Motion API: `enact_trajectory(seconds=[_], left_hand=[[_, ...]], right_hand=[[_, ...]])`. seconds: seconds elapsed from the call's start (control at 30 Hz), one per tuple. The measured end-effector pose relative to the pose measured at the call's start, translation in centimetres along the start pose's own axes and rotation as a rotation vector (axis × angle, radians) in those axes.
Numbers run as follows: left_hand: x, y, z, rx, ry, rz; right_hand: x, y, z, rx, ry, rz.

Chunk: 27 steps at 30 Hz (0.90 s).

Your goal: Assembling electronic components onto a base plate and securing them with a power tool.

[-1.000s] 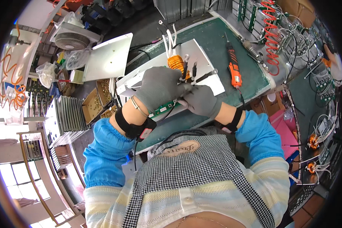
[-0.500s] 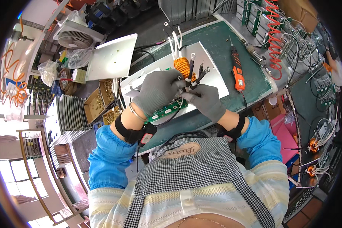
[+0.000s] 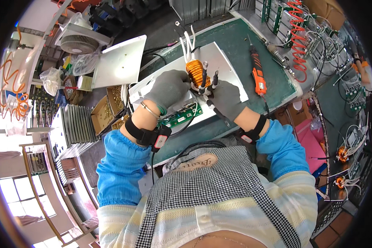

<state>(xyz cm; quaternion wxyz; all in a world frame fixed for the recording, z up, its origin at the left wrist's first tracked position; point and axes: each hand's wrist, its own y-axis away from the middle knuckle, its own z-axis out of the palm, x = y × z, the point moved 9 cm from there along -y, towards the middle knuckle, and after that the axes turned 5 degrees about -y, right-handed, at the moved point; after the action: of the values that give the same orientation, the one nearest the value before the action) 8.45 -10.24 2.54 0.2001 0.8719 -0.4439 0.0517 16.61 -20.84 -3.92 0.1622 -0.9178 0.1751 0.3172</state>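
Both my hands wear grey gloves. My left hand (image 3: 168,89) rests on a green circuit board (image 3: 181,118) that lies on a white metal plate (image 3: 219,58), with its fingers against an orange copper coil (image 3: 196,72). Touching the coil from the right, my right hand (image 3: 225,99) grips the black leads beside it. White wires rise from the coil's far side. A black strap with a cord circles my left wrist (image 3: 146,134).
An orange electric screwdriver (image 3: 257,74) lies on the green mat (image 3: 273,89) to the right. A second white plate (image 3: 120,62), a fan (image 3: 79,39) and boxes of small brass parts (image 3: 109,111) sit to the left. An orange coiled cable (image 3: 299,29) hangs far right.
The view has shifted a little. Both hands stay at the coil; the fingers have closed in around its base and the leads.
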Motion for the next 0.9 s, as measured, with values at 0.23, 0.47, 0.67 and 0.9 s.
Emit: enact_trajectory(seconds=[0.23,0.47,0.67,0.9], left_hand=[[1.7,0.1,-0.1,-0.161,-0.652,0.054],[3.7,-0.2,-1.1,0.211,-0.862,0.425],[-0.4,-1.9,1.9,-0.227,-0.501,0.236],[-0.5,-2.2,1.8,-0.276,-0.517,0.1]], right_hand=[[0.1,0.1,1.3,-0.116,0.016,-0.091],[0.4,-0.1,1.7,-0.223,-0.079,-0.236],[-1.4,-2.4,-2.7,-0.314,-0.084,-0.421],[-7.7,-3.3,-3.9,-0.381,-0.099,-1.136]])
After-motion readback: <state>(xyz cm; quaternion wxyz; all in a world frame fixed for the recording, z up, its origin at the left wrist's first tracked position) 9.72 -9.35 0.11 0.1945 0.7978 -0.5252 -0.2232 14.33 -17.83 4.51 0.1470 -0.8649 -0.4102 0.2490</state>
